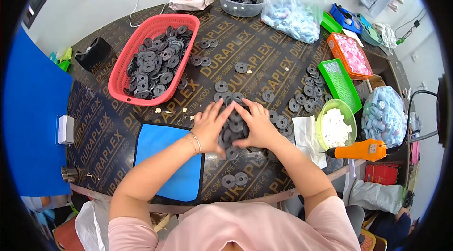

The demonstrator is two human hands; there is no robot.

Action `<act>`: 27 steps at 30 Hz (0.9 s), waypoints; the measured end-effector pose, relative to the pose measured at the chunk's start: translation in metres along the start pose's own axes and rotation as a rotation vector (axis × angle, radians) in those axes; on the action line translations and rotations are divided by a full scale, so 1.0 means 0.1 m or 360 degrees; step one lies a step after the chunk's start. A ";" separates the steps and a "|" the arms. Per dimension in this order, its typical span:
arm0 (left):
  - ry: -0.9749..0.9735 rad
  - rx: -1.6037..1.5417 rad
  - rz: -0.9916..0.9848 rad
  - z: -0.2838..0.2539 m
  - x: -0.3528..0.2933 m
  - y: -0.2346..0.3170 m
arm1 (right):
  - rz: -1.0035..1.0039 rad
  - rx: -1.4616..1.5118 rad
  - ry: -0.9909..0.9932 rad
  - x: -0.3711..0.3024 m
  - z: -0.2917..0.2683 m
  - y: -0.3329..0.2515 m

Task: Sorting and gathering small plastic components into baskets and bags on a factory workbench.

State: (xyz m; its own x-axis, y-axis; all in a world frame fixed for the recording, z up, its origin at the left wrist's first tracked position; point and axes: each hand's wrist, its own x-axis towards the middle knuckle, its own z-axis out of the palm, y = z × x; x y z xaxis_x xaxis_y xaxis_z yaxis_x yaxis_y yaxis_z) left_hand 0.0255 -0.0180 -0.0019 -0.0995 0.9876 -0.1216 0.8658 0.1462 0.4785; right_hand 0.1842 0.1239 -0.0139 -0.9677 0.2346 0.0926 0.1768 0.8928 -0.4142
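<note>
A loose heap of dark grey discs with centre holes (236,126) lies on the table in front of me. My left hand (210,126) curves round its left side, fingers spread, thumb pointing to the near side. Opposite it, my right hand (257,126) rests along the heap's right side, its fingers also apart. The fingertips of both hands nearly meet at the far end of the heap, so the discs sit between my palms. Several single discs (221,86) lie just beyond my hands, and two more discs (234,179) lie nearer my body.
A red basket (114,78) of similar discs stands far left. A blue mat (165,166) lies by my left forearm. To the right are a green bowl (353,119) of white pieces, a green tray (342,85), an orange power screwdriver (361,151) and bagged blue parts (384,116).
</note>
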 end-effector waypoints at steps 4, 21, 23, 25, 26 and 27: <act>0.0421 -0.0388 -0.0026 0.03 0.18 -0.08 | 0.0035 0.0267 0.0368 0.24 0.19 -0.01; 0.1057 0.0288 -0.0710 -1.50 -0.46 -1.19 | -0.0207 0.0560 0.0239 2.42 -0.42 -0.61; 0.1232 0.0358 -0.0566 -1.43 -0.52 -0.98 | -0.0074 0.0300 0.0342 2.20 -0.60 -0.05; 0.1325 0.0350 -0.0216 -1.24 -0.53 -0.71 | 0.0313 0.0067 0.0064 1.88 -0.60 0.51; 0.1247 0.0266 -0.0007 -1.09 -0.49 -0.56 | 0.0487 -0.0097 -0.0116 1.71 -0.51 0.66; 0.1052 0.0105 0.0103 -0.90 -0.42 -0.43 | 0.0499 -0.0106 -0.0186 1.60 -0.41 0.74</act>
State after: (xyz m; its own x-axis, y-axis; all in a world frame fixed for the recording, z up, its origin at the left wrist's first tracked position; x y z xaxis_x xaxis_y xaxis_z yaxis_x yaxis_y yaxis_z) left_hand -0.0518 -0.0606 0.0610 -0.3078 0.8249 0.4741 0.9063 0.1026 0.4099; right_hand 0.0496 0.2431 0.0077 -0.8778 0.4595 -0.1358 0.4766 0.8083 -0.3458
